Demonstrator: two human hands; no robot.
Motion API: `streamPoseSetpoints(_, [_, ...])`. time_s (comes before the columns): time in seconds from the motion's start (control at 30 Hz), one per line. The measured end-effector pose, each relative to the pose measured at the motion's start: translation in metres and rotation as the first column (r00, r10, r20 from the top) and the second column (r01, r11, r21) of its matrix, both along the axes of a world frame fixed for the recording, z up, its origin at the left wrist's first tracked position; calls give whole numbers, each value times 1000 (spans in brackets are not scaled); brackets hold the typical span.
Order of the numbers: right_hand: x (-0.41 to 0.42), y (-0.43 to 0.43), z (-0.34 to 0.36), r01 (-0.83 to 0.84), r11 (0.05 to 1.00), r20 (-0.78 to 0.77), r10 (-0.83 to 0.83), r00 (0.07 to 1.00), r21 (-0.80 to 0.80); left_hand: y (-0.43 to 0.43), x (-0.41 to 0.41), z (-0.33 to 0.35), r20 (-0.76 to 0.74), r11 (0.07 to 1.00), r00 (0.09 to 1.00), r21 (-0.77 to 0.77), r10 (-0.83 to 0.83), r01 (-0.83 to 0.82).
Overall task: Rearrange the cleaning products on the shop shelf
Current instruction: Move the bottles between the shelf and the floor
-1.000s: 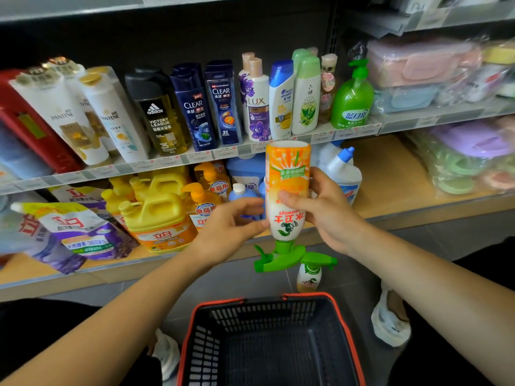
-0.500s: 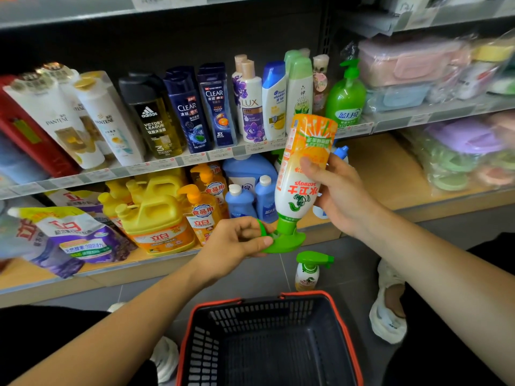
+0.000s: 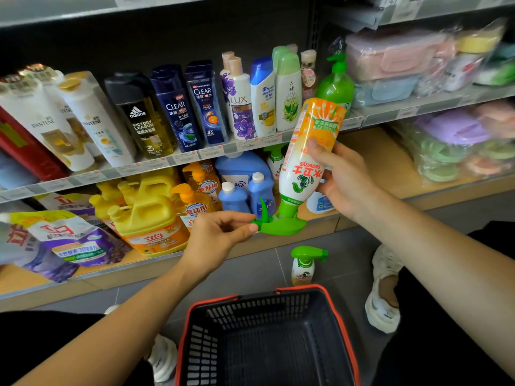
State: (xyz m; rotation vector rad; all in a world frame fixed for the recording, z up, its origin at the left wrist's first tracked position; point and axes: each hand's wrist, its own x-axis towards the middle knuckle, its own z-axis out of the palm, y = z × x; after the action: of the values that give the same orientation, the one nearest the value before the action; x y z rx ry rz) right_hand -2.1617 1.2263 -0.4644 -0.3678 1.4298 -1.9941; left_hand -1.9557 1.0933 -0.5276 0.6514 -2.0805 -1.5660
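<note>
Bottle (image 3: 305, 162) inverted, right hand (image 3: 347, 179) gripping body, left hand (image 3: 223, 232) pinching nozzle (image 3: 281, 228)

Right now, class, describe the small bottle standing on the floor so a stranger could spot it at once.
Find the shopping basket with the red rim on the floor. Just beyond its far edge stands a small spray bottle with a green trigger head. It is the only bottle on the floor, not shelved or held.
</note>
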Motion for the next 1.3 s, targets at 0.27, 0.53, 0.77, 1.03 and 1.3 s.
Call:
streamPoseSetpoints(0.27, [6,-3,-3,-15,1000,-48,15,999,1,0,-1,2,36,998,998,-42,-52,53])
streamPoseSetpoints(0.53, [1,-2,-1,4,1000,-19,-4,1000,7,-4,6,3,22,963,982,-189,-190,191])
streamPoseSetpoints(0.77, [0,-2,-2,-26,1000,3,26,1000,9,-2,7,3,-26,974,991,-192,-130,123])
streamPoseSetpoints(1.03, [-1,-1,-2,-31,999,9,31,999,11,2,6,4,-17,950,987,-275,-158,147])
streamPoseSetpoints(1.3, [2,-3,-5,-19,999,93,22,995,-38,7,-2,5,-1,991,993,-62,-115,115])
